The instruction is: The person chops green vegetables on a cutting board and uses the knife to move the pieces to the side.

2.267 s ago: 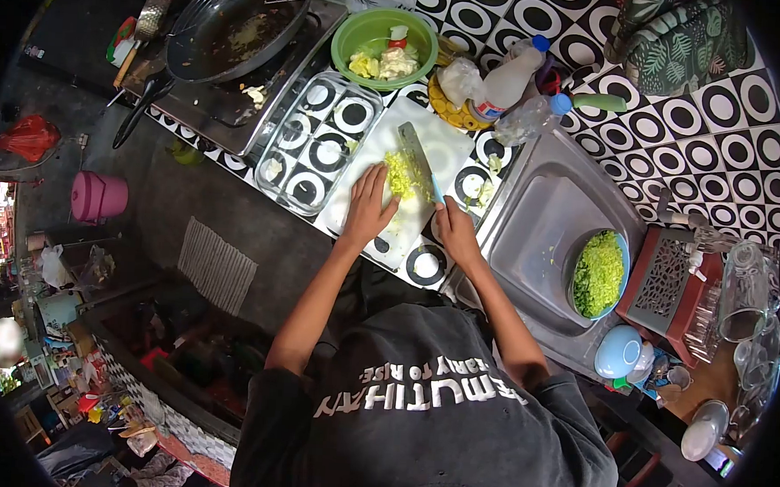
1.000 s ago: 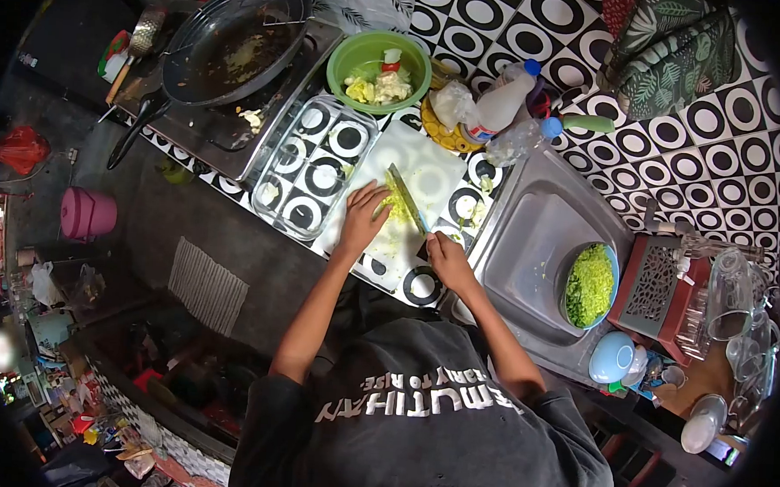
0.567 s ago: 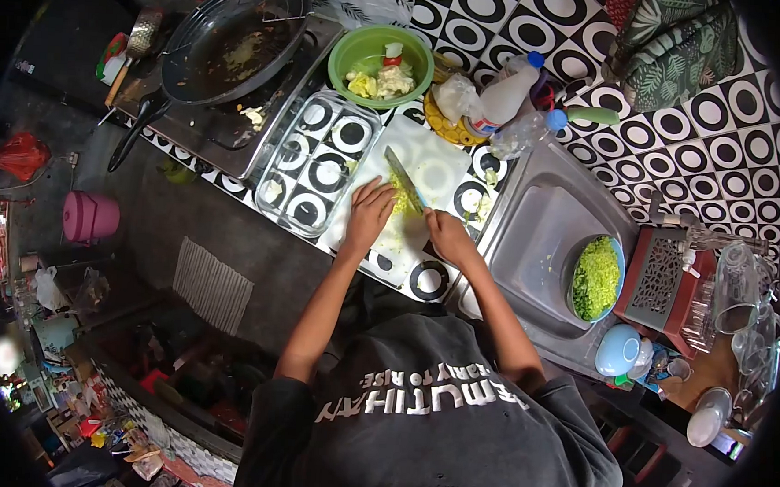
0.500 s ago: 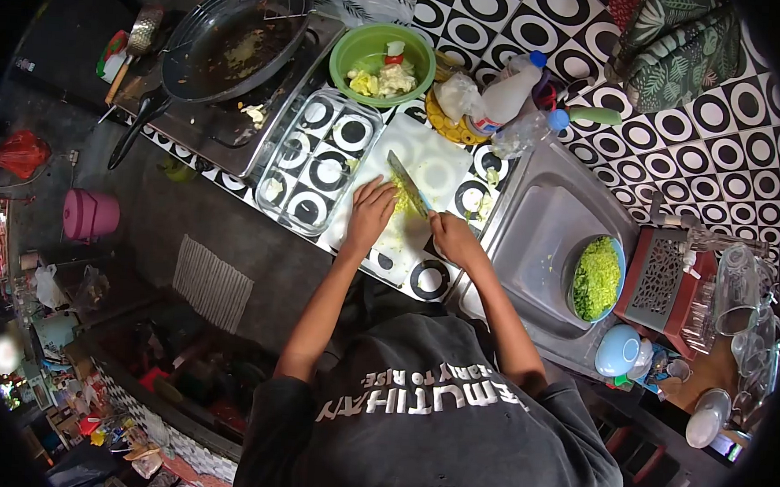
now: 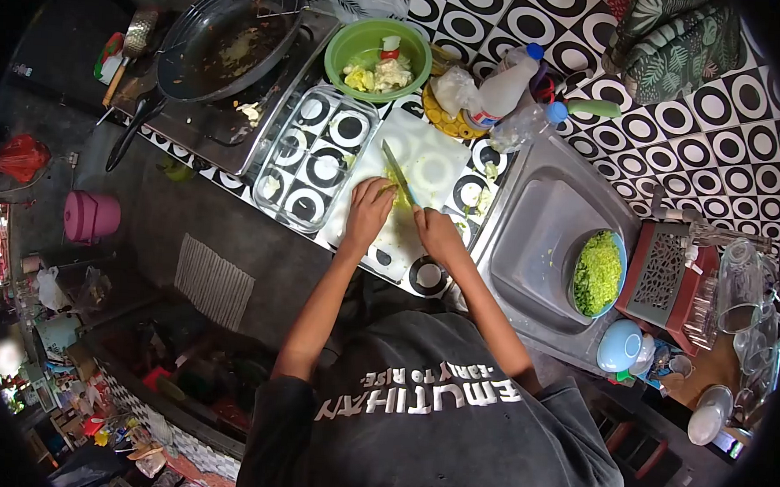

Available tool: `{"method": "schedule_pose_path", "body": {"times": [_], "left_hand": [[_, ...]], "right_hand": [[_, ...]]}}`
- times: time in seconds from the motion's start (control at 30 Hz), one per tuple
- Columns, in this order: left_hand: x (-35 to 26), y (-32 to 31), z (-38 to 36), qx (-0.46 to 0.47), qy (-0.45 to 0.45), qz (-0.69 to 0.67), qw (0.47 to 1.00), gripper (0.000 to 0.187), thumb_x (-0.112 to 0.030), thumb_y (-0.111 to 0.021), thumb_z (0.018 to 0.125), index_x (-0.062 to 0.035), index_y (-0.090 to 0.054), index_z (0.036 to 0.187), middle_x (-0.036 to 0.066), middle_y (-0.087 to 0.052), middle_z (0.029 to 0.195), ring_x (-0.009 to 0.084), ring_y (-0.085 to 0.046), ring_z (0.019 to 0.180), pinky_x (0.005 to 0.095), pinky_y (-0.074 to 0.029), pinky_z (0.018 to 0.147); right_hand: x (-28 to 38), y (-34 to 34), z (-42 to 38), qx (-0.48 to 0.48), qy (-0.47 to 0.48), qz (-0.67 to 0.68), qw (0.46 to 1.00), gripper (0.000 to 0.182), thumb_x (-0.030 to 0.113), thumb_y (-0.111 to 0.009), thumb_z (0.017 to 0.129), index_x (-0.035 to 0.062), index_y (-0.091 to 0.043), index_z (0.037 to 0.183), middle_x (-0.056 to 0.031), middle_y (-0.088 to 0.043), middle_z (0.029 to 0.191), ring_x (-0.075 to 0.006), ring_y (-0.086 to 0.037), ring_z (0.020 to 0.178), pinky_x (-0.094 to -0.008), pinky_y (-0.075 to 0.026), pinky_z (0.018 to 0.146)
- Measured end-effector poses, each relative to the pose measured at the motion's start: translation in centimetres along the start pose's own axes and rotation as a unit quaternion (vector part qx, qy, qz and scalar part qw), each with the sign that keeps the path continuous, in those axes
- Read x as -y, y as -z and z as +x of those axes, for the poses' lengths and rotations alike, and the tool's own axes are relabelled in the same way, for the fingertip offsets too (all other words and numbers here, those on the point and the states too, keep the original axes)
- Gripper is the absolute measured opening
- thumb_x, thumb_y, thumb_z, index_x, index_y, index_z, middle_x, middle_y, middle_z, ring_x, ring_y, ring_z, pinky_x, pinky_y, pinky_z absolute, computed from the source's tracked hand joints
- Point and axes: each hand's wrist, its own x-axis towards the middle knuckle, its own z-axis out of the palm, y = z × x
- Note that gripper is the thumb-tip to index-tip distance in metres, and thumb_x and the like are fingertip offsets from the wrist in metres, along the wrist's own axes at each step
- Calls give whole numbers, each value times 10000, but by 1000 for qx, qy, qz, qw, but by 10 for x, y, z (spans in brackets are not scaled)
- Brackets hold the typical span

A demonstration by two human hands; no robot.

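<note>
My right hand [image 5: 436,228] is wrapped round the handle of a kitchen knife [image 5: 395,167], its blade pointing away from me to the upper left. The knife lies close beside the fingertips of my left hand [image 5: 370,211]. With fingers bent, that hand presses on yellow-green leafy vegetable [image 5: 391,191], mostly hidden by the fingers and blade. Beneath both hands is a translucent white cutting board [image 5: 434,153] dotted with small green scraps. A rectangular clear glass dish [image 5: 267,184] stands just left of the board.
A green bowl [image 5: 335,71] of pale vegetable pieces stands behind the dish. Chopped greens fill a blue bowl [image 5: 622,278] in the sink [image 5: 534,185] on the right. A large wok [image 5: 228,54] sits on the stove at left. Bottles [image 5: 507,86] stand behind the board.
My right hand and the knife have shifted left, bringing the blade nearer my left fingers. Less of the cut green vegetable shows between them. My left hand stays almost in place.
</note>
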Motion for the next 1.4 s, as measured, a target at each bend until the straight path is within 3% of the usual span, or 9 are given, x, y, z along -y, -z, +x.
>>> {"method": "schedule_pose_path", "body": {"times": [0.1, 0.3, 0.5, 0.7, 0.73, 0.93, 1.07, 1.2, 1.4], "left_hand": [[-2, 1, -1, 15, 9, 10, 1000, 175, -65, -642, 869, 6, -669, 1026, 113, -627, 1077, 293, -588, 1039, 424, -426, 958], [6, -5, -2, 0, -11, -9, 1000, 158, -63, -641, 870, 9, -657, 1010, 129, -645, 1046, 301, -598, 1036, 444, -434, 992], [7, -4, -2, -5, -10, -14, 1000, 163, -61, -650, 860, 9, -651, 1007, 131, -655, 1024, 299, -604, 1032, 446, -433, 999], [6, -3, -7, 11, 15, -23, 1000, 142, -46, -653, 858, 12, -665, 986, 140, -612, 1082, 328, -576, 1055, 417, -465, 908], [7, -2, -7, 20, 26, -28, 999, 141, -45, -648, 862, 12, -667, 989, 139, -606, 1091, 332, -573, 1058, 418, -467, 898], [5, 9, -13, 43, -3, -35, 998, 270, -70, -635, 881, 19, -626, 1136, 169, -593, 1166, 361, -559, 1080, 433, -453, 928], [0, 12, -19, 19, 57, 1, 998, 351, -121, -658, 872, -20, -599, 1203, 151, -573, 1229, 331, -524, 1139, 435, -401, 980], [0, 9, -23, 32, 78, 40, 996, 299, -130, -654, 859, -57, -640, 1148, 90, -605, 1156, 295, -541, 1063, 414, -420, 896], [1, -1, -20, 22, 68, -23, 997, 230, -91, -624, 869, -18, -670, 1082, 125, -645, 1090, 313, -571, 1004, 410, -428, 892]], "right_hand": [[2, 8, -14, 13, 5, -15, 1000, 551, 388, -410, 1023, -86, -620, 837, -339, -609, 739, -513, -599, 735, -533, -471, 698], [-14, -34, -7, -54, -2, -15, 998, 498, 350, -439, 1018, -75, -604, 820, -333, -602, 708, -515, -599, 701, -543, -481, 694], [-3, -10, 7, -27, 15, -9, 999, 560, 402, -404, 1019, -81, -620, 836, -352, -608, 769, -523, -600, 798, -546, -473, 748], [-8, -11, -16, 15, -14, -33, 999, 589, 401, -365, 1027, -92, -632, 847, -351, -613, 772, -520, -601, 795, -543, -467, 772], [-11, -19, -20, -14, 7, -32, 999, 578, 387, -367, 1029, -90, -629, 831, -347, -613, 756, -523, -599, 766, -551, -471, 751], [-11, -34, 3, -61, 30, -14, 998, 548, 368, -397, 1026, -89, -613, 815, -350, -606, 743, -531, -591, 732, -567, -475, 710], [5, -11, 4, -38, 18, 7, 999, 597, 413, -375, 1023, -91, -630, 829, -356, -612, 786, -528, -598, 787, -555, -475, 752], [1, -6, -15, -8, -4, 6, 1000, 608, 431, -379, 1017, -90, -641, 848, -360, -616, 812, -525, -599, 833, -544, -466, 792], [-15, -46, -22, -28, -5, -32, 999, 518, 400, -380, 1022, -61, -593, 922, -322, -632, 747, -496, -634, 766, -564, -501, 727]]}}
